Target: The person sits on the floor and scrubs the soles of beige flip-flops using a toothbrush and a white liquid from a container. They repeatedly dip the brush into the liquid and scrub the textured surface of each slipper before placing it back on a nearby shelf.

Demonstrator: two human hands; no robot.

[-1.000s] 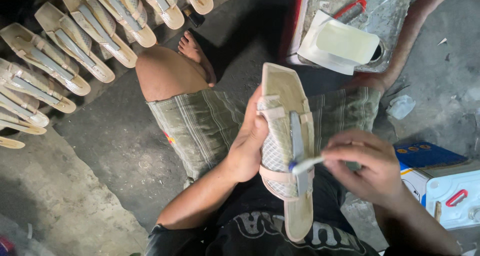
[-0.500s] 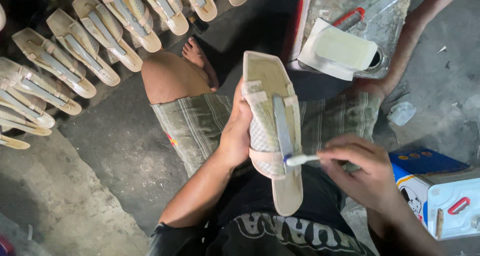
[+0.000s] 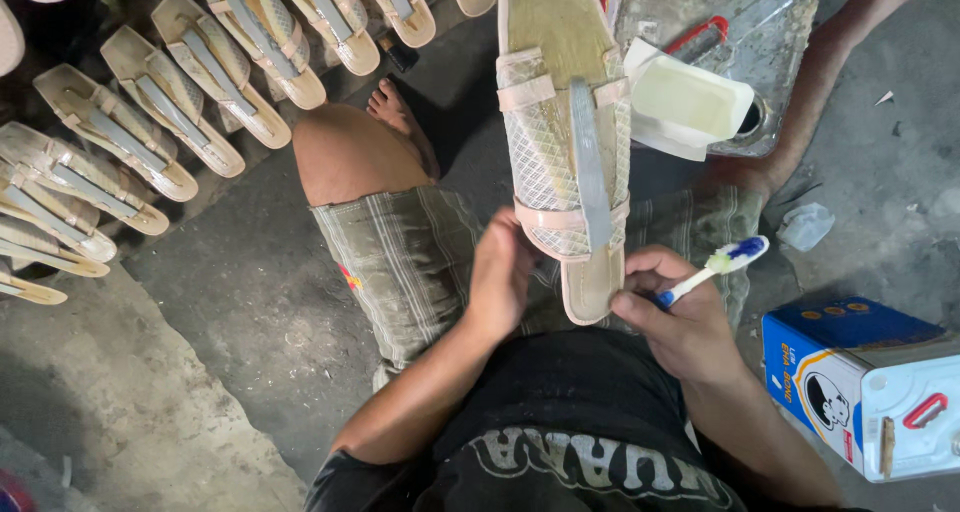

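Note:
I sit on the floor with a beige sandal (image 3: 565,142) raised in front of me, toe end pointing away. It has a mesh upper, pale straps and a grey strip down its middle. My left hand (image 3: 500,272) grips its lower left edge near the heel. A blue and white toothbrush (image 3: 715,265) is in my right hand (image 3: 680,317), bristles up and to the right, off the sandal. That hand's fingertips touch the heel end.
Several similar sandals (image 3: 170,122) lie in rows on the concrete floor at upper left. A metal tin (image 3: 770,22) with a white tub (image 3: 690,102) of pale paste stands behind the sandal. A blue and white can (image 3: 870,382) sits at lower right, beside crumpled plastic (image 3: 805,224).
The sandal has been lifted up and away from my lap. The toothbrush has come off its strap and now sits to the right of the heel.

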